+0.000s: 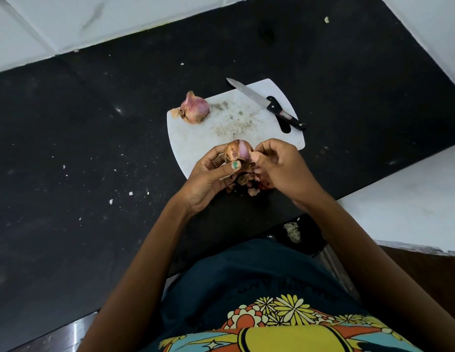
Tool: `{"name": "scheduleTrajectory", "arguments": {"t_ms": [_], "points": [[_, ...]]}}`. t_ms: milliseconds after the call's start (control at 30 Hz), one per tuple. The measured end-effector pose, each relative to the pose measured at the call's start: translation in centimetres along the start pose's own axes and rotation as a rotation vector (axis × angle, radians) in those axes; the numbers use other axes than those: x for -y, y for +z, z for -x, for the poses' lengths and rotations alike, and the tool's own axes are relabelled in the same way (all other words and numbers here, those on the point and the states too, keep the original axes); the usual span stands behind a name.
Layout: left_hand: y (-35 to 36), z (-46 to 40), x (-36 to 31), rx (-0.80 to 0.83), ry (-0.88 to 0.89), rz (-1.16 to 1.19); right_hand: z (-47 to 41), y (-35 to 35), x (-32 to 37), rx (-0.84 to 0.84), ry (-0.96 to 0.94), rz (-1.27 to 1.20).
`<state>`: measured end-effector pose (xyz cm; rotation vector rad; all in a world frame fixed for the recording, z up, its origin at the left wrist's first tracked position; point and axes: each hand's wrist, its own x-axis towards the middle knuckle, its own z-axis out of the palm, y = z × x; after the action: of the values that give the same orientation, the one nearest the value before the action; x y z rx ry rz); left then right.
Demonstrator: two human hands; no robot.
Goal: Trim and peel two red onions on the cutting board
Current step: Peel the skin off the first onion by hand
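Black counter [94,148]: L hand [208,179] grips onion [237,152], R hand [277,163] pinches its skin; knife label unreadable.

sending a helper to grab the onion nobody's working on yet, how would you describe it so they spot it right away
Find the white cutting board on the black counter. The onion sits at the board's far left corner, opposite the black-handled knife on the right. Unlike the other onion, gripped by the left hand while the right hand peels it, this one lies alone and untouched, pinkish with its pointed tip intact.
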<state>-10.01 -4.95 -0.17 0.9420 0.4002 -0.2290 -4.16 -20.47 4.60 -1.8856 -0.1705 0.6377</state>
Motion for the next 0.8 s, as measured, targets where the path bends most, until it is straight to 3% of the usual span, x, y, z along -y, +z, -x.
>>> {"name": "scheduleTrajectory", "arguments": {"t_ms": [233, 800], "points": [[-0.4, -0.1, -0.2, 0.038, -0.043, -0.010, -0.5, -0.4, -0.4, -0.012, 0.093, -0.196], [-0.6, -0.1, 0.3, 0.201, -0.142, 0.135, -1.8, 1.4, -1.9, -0.323, 0.282, -0.479]]}}
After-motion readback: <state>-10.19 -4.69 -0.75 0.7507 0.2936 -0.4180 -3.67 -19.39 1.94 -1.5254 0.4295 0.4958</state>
